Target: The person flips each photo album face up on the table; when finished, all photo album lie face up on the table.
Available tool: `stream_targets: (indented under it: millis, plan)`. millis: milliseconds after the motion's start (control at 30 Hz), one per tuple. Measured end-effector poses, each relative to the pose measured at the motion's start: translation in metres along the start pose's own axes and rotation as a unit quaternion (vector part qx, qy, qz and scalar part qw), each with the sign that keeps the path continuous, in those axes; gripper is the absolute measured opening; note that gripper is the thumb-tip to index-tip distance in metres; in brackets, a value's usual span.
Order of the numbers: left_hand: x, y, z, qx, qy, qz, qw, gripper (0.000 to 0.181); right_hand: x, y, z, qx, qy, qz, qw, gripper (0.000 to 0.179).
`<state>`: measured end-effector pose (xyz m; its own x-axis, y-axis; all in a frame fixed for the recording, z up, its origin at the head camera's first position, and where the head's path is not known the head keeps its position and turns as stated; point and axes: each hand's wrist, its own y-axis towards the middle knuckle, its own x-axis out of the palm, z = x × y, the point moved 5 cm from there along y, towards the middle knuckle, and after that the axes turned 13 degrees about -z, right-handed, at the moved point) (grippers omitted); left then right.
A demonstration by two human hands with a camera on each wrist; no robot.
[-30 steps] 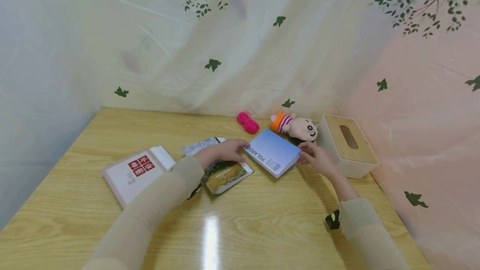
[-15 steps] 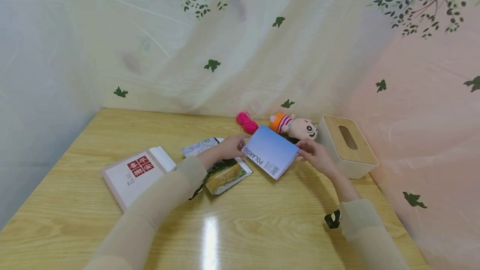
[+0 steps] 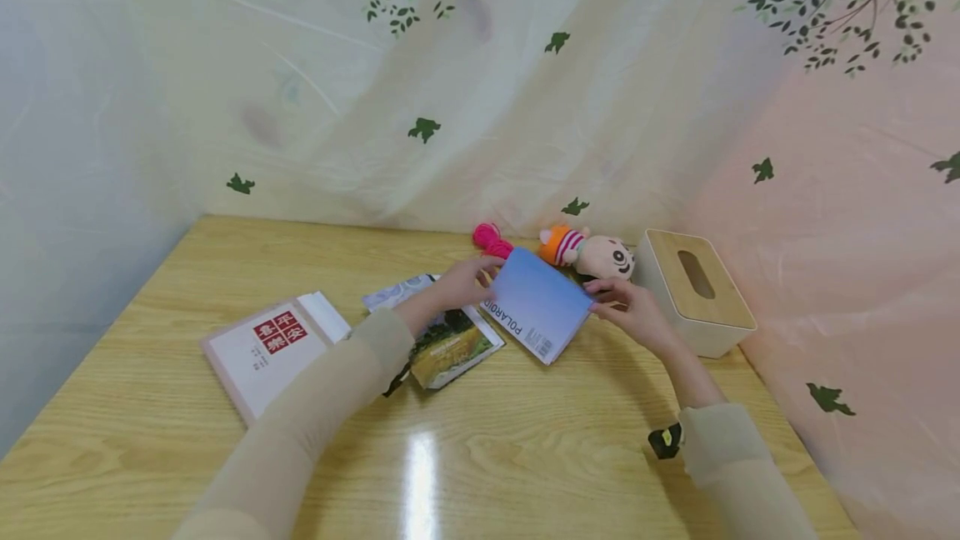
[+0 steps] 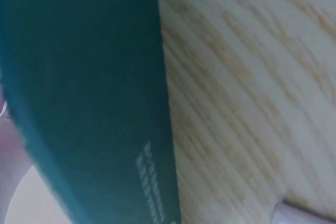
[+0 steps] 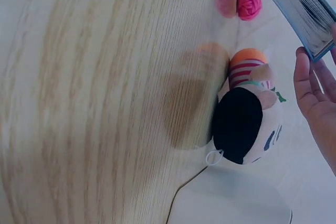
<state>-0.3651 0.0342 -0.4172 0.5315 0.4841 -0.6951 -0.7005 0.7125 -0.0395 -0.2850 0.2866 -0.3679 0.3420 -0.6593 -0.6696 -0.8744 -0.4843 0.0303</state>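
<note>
Both hands hold a blue-to-lilac book point(image 3: 536, 302) marked POLAROID, raised above the table. My left hand point(image 3: 462, 283) grips its left edge, and my right hand point(image 3: 633, 317) pinches the right edge. In the right wrist view the book's page edges point(image 5: 302, 11) show, with the right hand's fingers point(image 5: 302, 74) at its lower corner. A dark teal surface with pale print point(image 4: 94, 93) fills much of the left wrist view; whether it belongs to this book I cannot tell. Under and beside the left forearm lies a book with a landscape cover point(image 3: 456, 348), partly hidden.
A white book with red characters point(image 3: 277, 348) lies at left, partly covered by the left sleeve. Pink yarn balls point(image 3: 487, 236) and a plush doll point(image 3: 600, 257) sit behind the held book. A tissue box with a wooden lid point(image 3: 697, 290) stands at the right.
The POLAROID book has risen and shifted left in both hands, and now overlaps part of the pink yarn. The left hand's fingers have come in closer on its edge.
</note>
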Motion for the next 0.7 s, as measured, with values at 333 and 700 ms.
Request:
stream_targets:
  millis: [333,700]
  plan:
    - [-0.008,-0.001,0.013,0.006,-0.042,0.0,0.9991,0.073,0.001,0.005,0.021,-0.031,0.033,0.004,0.999,0.035]
    - [-0.012,-0.007,0.022,0.007,-0.114,-0.001,0.9935,0.073,-0.001,0.003,0.022,-0.016,0.038,0.001,0.9991,0.036]
